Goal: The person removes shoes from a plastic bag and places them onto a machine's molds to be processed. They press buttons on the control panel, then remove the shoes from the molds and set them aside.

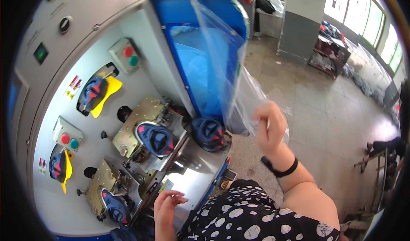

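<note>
My right hand (271,127), wearing a black wristband, is raised with its fingers curled together on a clear plastic sheet (250,98). The sheet stretches up across the blue panel. Low over the metal worktop, my left hand (168,204) has loosely bent fingers apart and nothing in them. A dark blue upper (208,134) with red patches, seemingly for a shoe, lies at the worktop's far end. Similar uppers sit on the machine's two stations, one farther (156,139) and one nearer (116,207).
Two more pieces with yellow flaps (106,96) sit at wall openings beside red and green push buttons (128,51). A blue panel with a window (190,66) stands at the machine's side. Across the tiled floor are a loaded shelf (329,51) and a pillar (299,31).
</note>
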The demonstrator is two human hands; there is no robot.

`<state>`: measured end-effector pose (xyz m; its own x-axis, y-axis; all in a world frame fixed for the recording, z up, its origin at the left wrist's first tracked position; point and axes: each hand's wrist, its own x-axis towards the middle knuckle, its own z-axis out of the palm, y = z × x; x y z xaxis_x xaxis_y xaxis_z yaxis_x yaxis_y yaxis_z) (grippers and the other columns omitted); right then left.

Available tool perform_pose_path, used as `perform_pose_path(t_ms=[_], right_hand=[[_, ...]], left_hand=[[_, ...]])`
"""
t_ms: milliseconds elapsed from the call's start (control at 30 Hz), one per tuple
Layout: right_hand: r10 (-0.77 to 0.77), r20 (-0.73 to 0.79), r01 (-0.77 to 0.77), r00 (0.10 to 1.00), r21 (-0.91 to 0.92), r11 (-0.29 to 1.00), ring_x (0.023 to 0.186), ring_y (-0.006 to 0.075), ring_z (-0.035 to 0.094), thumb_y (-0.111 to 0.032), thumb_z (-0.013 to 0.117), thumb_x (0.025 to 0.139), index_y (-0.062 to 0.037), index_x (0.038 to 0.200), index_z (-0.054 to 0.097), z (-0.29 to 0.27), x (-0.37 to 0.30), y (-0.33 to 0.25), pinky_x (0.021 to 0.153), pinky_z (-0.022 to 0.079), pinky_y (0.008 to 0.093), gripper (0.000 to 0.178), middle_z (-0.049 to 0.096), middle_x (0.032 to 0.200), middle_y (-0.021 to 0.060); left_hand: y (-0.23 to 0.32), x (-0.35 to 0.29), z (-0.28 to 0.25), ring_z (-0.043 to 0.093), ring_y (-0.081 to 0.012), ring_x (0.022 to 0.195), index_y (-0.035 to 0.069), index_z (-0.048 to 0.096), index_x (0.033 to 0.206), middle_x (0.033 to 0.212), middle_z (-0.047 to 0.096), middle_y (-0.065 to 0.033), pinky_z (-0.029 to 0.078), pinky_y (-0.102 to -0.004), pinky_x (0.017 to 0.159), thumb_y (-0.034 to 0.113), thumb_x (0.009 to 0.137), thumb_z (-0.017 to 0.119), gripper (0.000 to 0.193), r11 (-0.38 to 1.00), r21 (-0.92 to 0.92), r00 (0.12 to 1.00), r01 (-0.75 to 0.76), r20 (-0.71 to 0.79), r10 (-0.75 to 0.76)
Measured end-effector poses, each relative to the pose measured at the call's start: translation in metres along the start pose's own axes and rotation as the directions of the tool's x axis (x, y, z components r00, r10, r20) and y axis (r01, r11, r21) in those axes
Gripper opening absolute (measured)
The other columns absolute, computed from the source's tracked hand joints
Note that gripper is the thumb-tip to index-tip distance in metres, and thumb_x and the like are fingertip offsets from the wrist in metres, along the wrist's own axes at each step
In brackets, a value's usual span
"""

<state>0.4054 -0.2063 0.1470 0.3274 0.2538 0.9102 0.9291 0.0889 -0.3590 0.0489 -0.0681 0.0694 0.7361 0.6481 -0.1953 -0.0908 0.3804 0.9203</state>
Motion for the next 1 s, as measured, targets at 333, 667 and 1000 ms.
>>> perform_pose_path(t_ms=[333,667,1000], right_hand=[[0.105,0.994,-0.521,-0.042,-0.111,0.846,0.114,0.0379,0.059,-0.017,0.059,0.081,0.0032,0.134,0.045,-0.025,-0.143,0.07,0.1,0.044,0.0405,0.059,0.061,0.118,0.028],[0.768,0.427,-0.643,0.477,-0.427,0.636,0.104,0.036,0.064,-0.032,0.063,0.087,-0.0004,0.134,0.048,-0.048,-0.072,0.1,0.089,0.051,0.0378,0.058,0.063,0.121,0.0203],[0.729,0.294,-0.659,0.618,-0.313,0.684,0.101,0.0422,0.061,-0.023,0.073,0.081,-0.0083,0.125,0.059,0.064,-0.188,0.156,0.091,0.049,0.0434,0.048,0.065,0.112,0.0179]], left_hand=[[0.026,0.109,0.202,0.068,-0.0222,0.09,0.007,0.05,0.137,0.141,0.048,-0.0206,0.054,-0.0315,0.075,0.014,0.078,0.076,0.065,0.318,0.597,0.631,-0.736,0.776,0.003],[-0.031,0.125,0.195,0.064,-0.0264,0.077,0.009,0.062,0.075,0.078,0.064,-0.0069,0.053,-0.036,0.062,0.022,0.077,0.074,0.018,-0.327,0.658,0.714,-0.678,0.695,-0.083],[-0.04,0.121,0.187,0.062,-0.0263,0.079,0.009,0.059,0.078,0.078,0.058,-0.0051,0.053,-0.0345,0.06,0.019,0.079,0.068,0.014,-0.285,0.614,0.651,-0.736,0.757,-0.049]])
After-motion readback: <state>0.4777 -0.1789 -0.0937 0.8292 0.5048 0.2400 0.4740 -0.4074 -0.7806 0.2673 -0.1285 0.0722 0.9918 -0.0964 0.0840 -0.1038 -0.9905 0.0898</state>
